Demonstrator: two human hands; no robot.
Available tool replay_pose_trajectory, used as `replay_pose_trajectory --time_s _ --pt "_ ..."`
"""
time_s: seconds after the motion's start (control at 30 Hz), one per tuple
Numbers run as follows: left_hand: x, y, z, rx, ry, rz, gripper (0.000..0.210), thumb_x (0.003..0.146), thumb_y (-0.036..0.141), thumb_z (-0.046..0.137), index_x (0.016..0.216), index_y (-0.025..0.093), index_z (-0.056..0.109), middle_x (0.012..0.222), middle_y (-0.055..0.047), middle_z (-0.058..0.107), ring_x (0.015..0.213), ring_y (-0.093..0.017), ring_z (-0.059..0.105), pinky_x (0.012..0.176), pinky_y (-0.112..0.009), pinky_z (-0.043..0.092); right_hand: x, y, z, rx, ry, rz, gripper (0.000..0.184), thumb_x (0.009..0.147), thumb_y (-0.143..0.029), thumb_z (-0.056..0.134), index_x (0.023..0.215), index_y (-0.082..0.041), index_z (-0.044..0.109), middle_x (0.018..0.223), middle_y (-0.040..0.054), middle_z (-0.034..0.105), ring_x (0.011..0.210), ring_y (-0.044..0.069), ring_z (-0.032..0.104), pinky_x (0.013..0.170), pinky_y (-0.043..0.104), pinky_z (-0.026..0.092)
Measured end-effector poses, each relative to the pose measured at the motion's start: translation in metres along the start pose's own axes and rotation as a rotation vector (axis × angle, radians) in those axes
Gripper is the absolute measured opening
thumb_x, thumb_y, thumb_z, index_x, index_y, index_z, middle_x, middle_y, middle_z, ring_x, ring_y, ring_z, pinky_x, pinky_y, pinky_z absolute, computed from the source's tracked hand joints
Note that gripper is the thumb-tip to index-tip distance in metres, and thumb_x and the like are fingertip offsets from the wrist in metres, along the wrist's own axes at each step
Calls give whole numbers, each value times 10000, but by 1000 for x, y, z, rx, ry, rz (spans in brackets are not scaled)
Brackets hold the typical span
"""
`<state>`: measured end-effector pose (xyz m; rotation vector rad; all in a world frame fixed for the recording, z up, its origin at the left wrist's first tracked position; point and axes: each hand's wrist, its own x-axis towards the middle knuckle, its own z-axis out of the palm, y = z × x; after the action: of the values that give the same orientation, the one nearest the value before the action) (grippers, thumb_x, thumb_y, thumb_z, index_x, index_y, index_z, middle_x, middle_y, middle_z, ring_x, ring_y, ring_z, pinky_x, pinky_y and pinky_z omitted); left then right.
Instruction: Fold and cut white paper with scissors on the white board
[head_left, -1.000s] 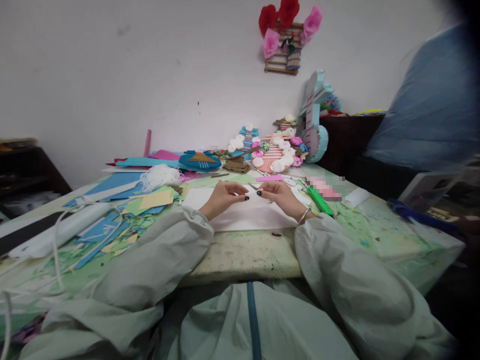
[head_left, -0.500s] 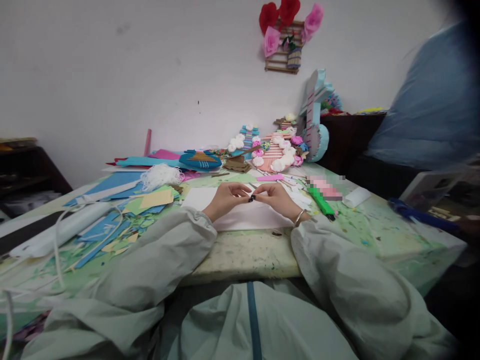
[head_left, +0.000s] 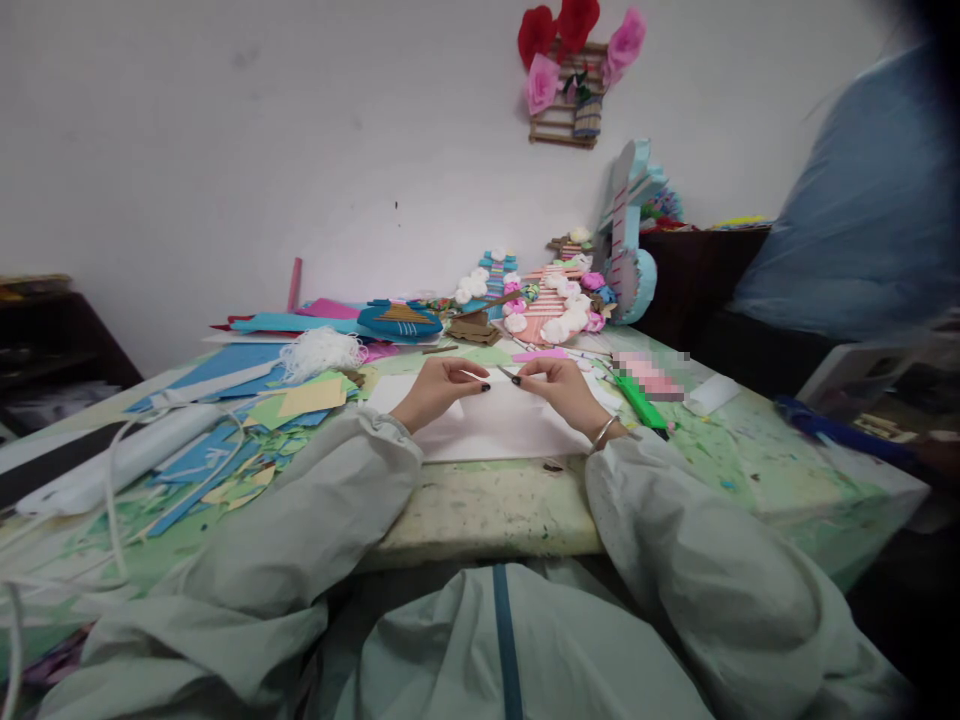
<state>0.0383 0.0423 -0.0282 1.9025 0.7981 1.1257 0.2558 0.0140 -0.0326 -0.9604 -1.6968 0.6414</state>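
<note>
My left hand (head_left: 439,389) hovers over a white sheet (head_left: 480,435), thumb and index finger drawn together in a pinch. Anything between those fingertips is too small to make out. Facing it, a short gap away, my right hand (head_left: 559,390) pinches a thin, grey, pointed piece (head_left: 505,371) whose tip points left toward the other hand. The exact kind of this piece cannot be told. Under both wrists the white sheet lies flat near the table's front edge.
Paper scraps (head_left: 315,396), a white power strip (head_left: 124,455) with its cord and white shredded strands (head_left: 324,353) lie left. A green cutter (head_left: 639,400) and white roll (head_left: 712,394) lie right. Decorated crafts (head_left: 551,300) stand behind. A person in blue (head_left: 862,210) is at the right.
My hands, which met at the fingertips, have moved apart. The left hand has shifted left and the right hand slightly right, with the grey piece staying in the right hand.
</note>
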Motion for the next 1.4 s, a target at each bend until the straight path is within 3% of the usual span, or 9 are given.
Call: replay_pose_trajectory --time_s 0.2,0.6,0.8,1.07,1.4 --pt "-1 3 0 -29 -26 -1 336 634 302 749 921 135 696 770 -82 720 708 -190 666 622 -268 498 0 -3 0 -3 18 25 247 687 -396 682 722 -152 666 692 11 627 591 108 489 562 239 352" --pt "5 0 -15 -27 59 82 326 635 332 740 897 148 681 742 -47 688 663 -158 631 585 -248 473 4 1 -7 39 162 69 303 597 -429 745 689 -144 695 644 23 637 548 109 483 500 242 343" --pt "9 0 -16 10 106 115 270 638 308 729 846 144 680 776 -49 686 669 -145 621 588 -238 468 3 -5 -7 87 148 101 317 580 -433 753 666 -135 685 595 14 611 524 101 471 479 241 345" --pt "7 0 -22 -88 182 69 425 603 312 766 982 151 660 742 -51 699 686 -172 650 605 -252 469 2 -9 -15 124 160 115 332 557 -441 762 654 -139 666 579 3 588 516 97 452 495 247 347" --pt "5 6 -24 -37 236 22 448 529 349 813 897 149 657 673 -52 696 694 -206 669 624 -282 481 4 -2 -21 19 195 29 352 587 -473 734 599 -156 583 561 -9 529 524 99 441 494 245 345"
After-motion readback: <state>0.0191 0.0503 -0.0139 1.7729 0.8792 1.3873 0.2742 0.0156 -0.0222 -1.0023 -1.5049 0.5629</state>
